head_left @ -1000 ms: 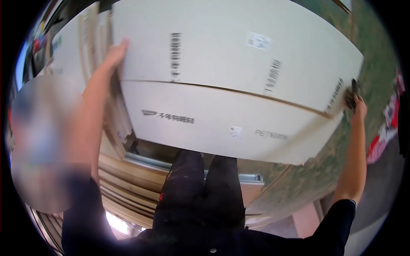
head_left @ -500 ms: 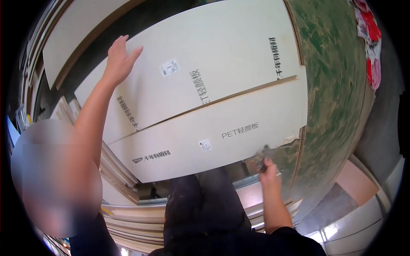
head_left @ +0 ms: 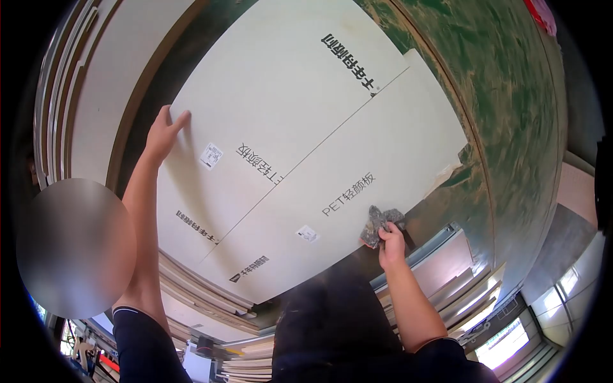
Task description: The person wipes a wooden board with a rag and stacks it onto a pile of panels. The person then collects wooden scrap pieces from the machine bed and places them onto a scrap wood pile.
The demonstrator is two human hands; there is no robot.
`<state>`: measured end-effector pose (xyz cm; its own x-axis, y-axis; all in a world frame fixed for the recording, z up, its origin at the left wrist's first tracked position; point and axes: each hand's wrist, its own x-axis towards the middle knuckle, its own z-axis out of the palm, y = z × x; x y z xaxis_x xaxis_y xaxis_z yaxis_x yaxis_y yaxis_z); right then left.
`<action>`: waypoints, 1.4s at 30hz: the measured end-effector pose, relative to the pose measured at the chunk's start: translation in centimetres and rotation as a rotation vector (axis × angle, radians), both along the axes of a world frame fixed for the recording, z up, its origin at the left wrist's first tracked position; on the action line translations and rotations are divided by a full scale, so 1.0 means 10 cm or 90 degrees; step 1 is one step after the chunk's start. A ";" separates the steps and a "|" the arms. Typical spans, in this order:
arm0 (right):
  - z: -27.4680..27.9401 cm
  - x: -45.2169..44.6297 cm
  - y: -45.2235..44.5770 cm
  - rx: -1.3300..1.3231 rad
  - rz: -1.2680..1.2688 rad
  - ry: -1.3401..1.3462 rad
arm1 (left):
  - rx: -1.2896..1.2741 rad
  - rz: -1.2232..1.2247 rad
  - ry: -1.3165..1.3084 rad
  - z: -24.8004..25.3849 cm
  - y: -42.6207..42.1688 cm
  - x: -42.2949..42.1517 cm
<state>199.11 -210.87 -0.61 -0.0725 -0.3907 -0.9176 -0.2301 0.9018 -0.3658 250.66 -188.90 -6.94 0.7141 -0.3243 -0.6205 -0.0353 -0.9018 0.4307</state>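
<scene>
Two pale boards with black printed lettering lie side by side, the far board (head_left: 262, 83) and the near board (head_left: 396, 140), with a thin seam between them. My left hand (head_left: 165, 135) is at the left edge of the far board, thumb over its face and fingers at the edge, partly hidden. A crumpled grey rag (head_left: 377, 225) is bunched in my right hand (head_left: 392, 246), which is closed around it at the near board's front edge. Small white labels sit on both boards, such as the far board's label (head_left: 211, 156).
A green, dust-streaked surface (head_left: 517, 127) extends on the right and under the boards. More panels (head_left: 121, 70) stand at the left. Stacked board edges (head_left: 204, 293) lie below, close to my legs. A torn flap (head_left: 442, 180) sticks out at the near board's right end.
The stepped gap between the boards now shows as a thin, nearly level seam. My left hand has gone from above the far board to its edge. The view has turned.
</scene>
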 end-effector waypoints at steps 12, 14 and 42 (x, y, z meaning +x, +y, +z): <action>-0.01 -0.06 0.00 0.020 0.098 0.025 | 0.033 -0.123 -0.228 -0.15 0.10 -0.08; 0.07 -0.05 -0.03 0.028 0.116 0.011 | 0.049 -0.169 -0.375 -0.03 0.04 -0.29; 0.75 0.23 -0.59 0.133 0.717 -0.186 | -0.187 0.421 0.456 2.62 1.91 -5.60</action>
<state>201.40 -216.79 6.84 0.4395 0.0591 -0.8963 -0.8660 0.2929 -0.4054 194.62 -169.75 19.27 0.2978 -0.2082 -0.9316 0.7850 -0.5019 0.3631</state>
